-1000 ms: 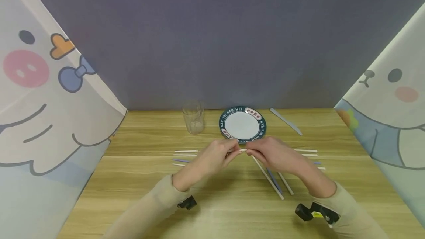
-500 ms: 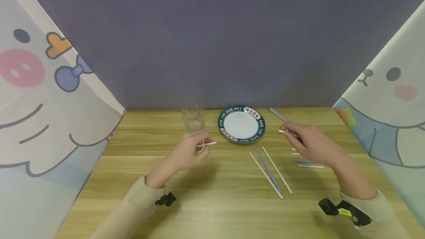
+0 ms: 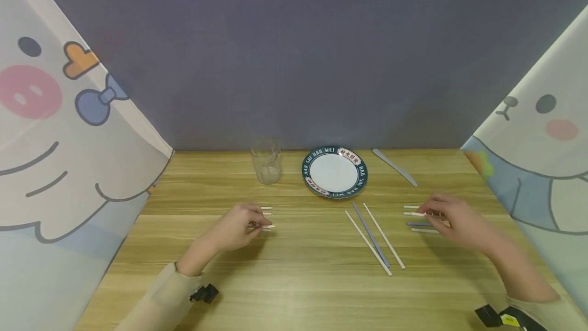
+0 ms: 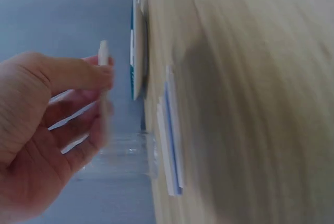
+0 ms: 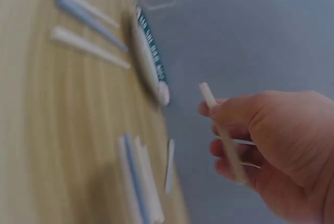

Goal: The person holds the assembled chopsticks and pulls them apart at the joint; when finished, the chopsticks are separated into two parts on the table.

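Note:
My left hand pinches a short white stick between thumb and fingers, low over the left side of the table. Beside and partly under that hand lie several short sticks, white and blue, side by side. On the right side, my right hand pinches another short white stick, thumb against fingertips. It is over a matching row of short white and blue sticks, which it partly covers. Between the hands lie three long sticks, two white and one blue, slanting down to the right.
A clear glass stands at the back left. The plate with a dark green lettered rim sits at the back middle. To its right lies a table knife. A grey panel rises behind the table.
Both hands were together at one white stick before the plate. They then parted, each with a short white piece, and moved outward and down to the rows of short sticks.

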A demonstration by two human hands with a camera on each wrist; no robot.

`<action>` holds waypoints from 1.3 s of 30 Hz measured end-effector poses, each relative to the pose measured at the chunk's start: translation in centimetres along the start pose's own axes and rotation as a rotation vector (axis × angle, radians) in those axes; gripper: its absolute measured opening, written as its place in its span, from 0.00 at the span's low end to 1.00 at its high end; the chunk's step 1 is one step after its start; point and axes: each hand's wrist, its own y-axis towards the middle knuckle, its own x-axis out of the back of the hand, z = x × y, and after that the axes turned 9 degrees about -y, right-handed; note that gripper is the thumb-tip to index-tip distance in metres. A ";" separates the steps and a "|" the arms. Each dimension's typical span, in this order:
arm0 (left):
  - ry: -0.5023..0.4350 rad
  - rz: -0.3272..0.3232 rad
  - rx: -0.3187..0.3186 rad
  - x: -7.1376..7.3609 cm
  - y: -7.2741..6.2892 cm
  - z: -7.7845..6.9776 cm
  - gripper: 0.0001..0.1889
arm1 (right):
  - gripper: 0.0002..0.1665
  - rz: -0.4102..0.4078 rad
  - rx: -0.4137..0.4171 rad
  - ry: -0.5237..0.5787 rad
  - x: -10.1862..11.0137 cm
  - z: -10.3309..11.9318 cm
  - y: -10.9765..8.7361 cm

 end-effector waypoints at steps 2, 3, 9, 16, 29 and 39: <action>-0.015 0.053 0.037 -0.1 -0.3 0.2 0.09 | 0.19 0.009 -0.007 0.011 -0.4 -0.4 -0.7; -0.019 0.077 0.056 -0.1 -0.5 0.3 0.09 | 0.20 0.016 -0.011 0.022 -0.5 -0.7 -1.0; -0.024 0.125 0.091 -0.8 -0.9 1.1 0.07 | 0.20 0.095 -0.034 0.094 -1.5 -1.3 -2.7; -0.029 0.123 0.102 -1.0 -0.9 1.7 0.07 | 0.19 0.138 -0.040 0.132 -2.4 -1.3 -3.4; -0.006 0.129 0.120 -1.0 -0.8 1.9 0.07 | 0.20 0.138 -0.056 0.098 -2.9 -1.4 -3.7; -0.007 0.136 0.159 -0.8 -0.8 1.8 0.06 | 0.19 0.148 -0.060 0.112 -3.1 -1.3 -3.7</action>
